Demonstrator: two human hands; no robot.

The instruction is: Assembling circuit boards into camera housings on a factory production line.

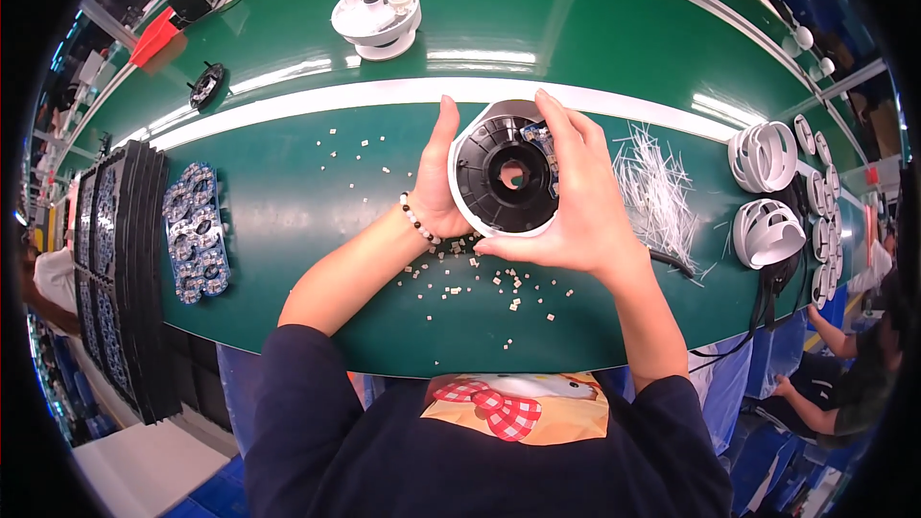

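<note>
Between my hands, above the green table, is a round housing (484,194) with a white outer shell and a ribbed black inner part. Its open face, with a hole at the centre, is turned up toward me. A small blue circuit board (537,137) sits inside along its right edge. My left hand (437,177) holds the housing's left side, thumb pointing up and fingers partly hidden beneath. From the right, my right hand (583,197) grips the rim, fingers over the far side and thumb at the near edge. Tiny white connectors (513,305) lie scattered below.
A pile of thin white strips (657,192) lies on the right, beside white shells (767,233) and black cables (765,307). Blue circuit boards (196,235) and stacked black trays (139,278) stand left. Farther back are a white assembly (379,24) and a black ring part (206,85).
</note>
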